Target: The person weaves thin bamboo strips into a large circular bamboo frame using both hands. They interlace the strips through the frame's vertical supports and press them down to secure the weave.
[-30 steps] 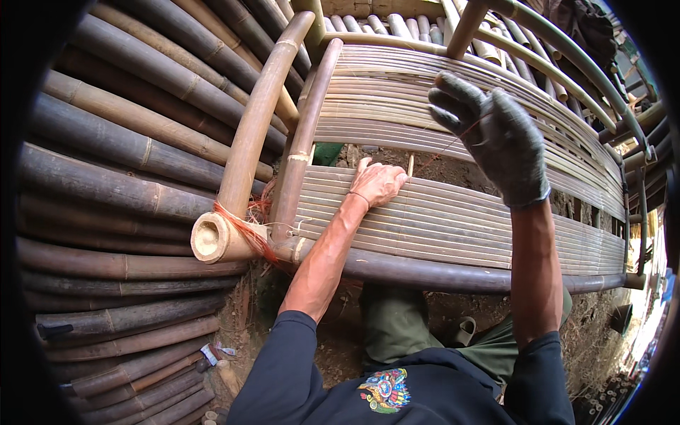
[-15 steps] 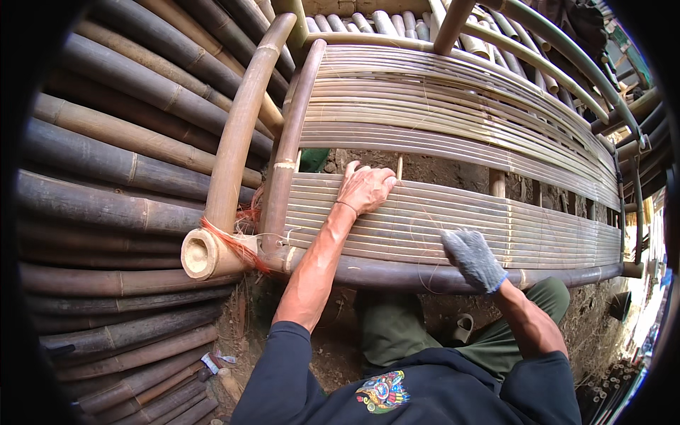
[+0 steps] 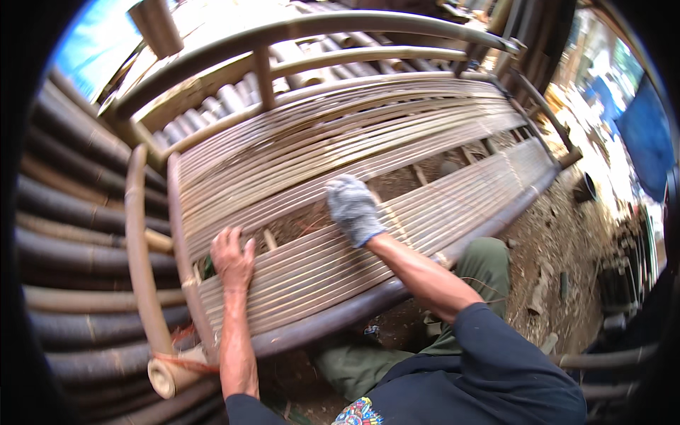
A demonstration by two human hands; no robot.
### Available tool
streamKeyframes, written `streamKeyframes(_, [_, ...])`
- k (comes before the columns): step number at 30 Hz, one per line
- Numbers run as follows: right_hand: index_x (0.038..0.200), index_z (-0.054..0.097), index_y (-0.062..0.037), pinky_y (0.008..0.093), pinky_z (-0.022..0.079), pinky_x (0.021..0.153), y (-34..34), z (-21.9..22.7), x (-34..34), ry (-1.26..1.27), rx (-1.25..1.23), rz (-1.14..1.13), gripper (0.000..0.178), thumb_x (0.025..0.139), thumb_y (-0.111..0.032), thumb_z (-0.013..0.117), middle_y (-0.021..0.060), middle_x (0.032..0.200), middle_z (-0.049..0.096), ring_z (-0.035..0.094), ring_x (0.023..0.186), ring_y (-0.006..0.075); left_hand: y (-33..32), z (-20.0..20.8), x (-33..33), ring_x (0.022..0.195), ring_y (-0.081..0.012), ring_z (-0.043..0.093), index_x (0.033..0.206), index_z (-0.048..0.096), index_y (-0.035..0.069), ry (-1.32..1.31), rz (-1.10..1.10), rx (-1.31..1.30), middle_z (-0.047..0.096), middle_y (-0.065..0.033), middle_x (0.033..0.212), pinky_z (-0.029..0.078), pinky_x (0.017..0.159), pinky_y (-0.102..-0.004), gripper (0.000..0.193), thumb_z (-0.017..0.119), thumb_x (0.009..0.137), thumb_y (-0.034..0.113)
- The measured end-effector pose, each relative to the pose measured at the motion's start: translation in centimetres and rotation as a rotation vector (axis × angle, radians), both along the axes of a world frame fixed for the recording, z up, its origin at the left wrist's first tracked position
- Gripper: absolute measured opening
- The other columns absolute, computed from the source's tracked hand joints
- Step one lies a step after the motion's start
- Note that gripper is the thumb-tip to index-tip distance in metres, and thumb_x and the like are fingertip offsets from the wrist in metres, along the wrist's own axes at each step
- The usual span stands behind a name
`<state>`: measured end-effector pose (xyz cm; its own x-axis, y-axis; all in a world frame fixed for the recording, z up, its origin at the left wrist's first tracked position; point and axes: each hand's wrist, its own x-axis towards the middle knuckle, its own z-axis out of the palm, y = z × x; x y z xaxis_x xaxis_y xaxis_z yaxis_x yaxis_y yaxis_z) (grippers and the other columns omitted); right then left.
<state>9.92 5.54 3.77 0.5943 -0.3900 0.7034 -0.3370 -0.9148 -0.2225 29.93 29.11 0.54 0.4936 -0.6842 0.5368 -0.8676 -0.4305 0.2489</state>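
A bamboo bench has a seat of long, thin bamboo slats (image 3: 312,265) in two bands with a gap between. My bare left hand (image 3: 233,261) rests at the gap edge of the near band, toward its left end. Its fingers are apart and nothing shows in them. In a grey knit glove, my right hand (image 3: 352,209) reaches over the near band and across the gap, nearer the middle. Blur hides how its fingers are bent and whether they grip a slat. The far band of slats (image 3: 262,166) lies beyond both hands.
A thick bamboo front rail (image 3: 333,316) runs close to my legs. The curved left armrest pole (image 3: 142,248) stands beside my left arm, above a pole end (image 3: 164,377) bound with orange strands. A backrest rail (image 3: 319,27) crosses behind. Stacked bamboo poles (image 3: 99,262) fill the left side.
My view has swung to the right. My right hand has moved from near the front rail up to the gap. My left hand has shifted toward the bench's left end, its fingers more spread.
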Motion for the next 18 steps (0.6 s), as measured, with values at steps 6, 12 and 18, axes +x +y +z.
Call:
streamKeyframes(6, [0.073,0.066,-0.0094,0.0471,0.046,0.074,0.0,-0.2,-1.5,0.262,0.076,-0.133,0.025,0.088,-0.028,0.06,0.0149,0.078,0.062,0.06,0.08,0.0329,1.6,0.8,1.3,0.09,-0.0327,0.052,0.095,0.06,0.006,0.22,-0.177,0.034,0.054,-0.0111,0.093,0.041,0.08,-0.0439,0.026,0.063,0.095,0.033])
streamKeyframes(12, [0.076,0.072,-0.011,0.0486,0.048,0.067,-1.7,1.2,-2.2,0.412,0.132,-0.104,0.03,0.09,-0.031,0.055,0.0158,0.074,0.068,0.067,0.073,0.033,0.1,2.4,0.4,0.09,-0.0321,0.053,0.095,0.061,0.005,0.338,-0.15,0.182,0.053,-0.0116,0.093,0.04,0.08,-0.0433,0.035,0.053,0.101,0.039])
streamKeyframes(18, [0.079,0.072,-0.0107,0.0481,0.051,0.052,-2.0,2.6,-1.0,0.535,0.228,-0.115,0.025,0.087,-0.021,0.051,0.0152,0.071,0.071,0.07,0.061,0.033,0.4,0.7,2.2,0.067,-0.0299,0.052,0.076,0.06,-0.002,0.43,-0.196,0.03,0.049,-0.0134,0.074,0.041,0.063,-0.0388,0.04,0.059,0.099,0.031])
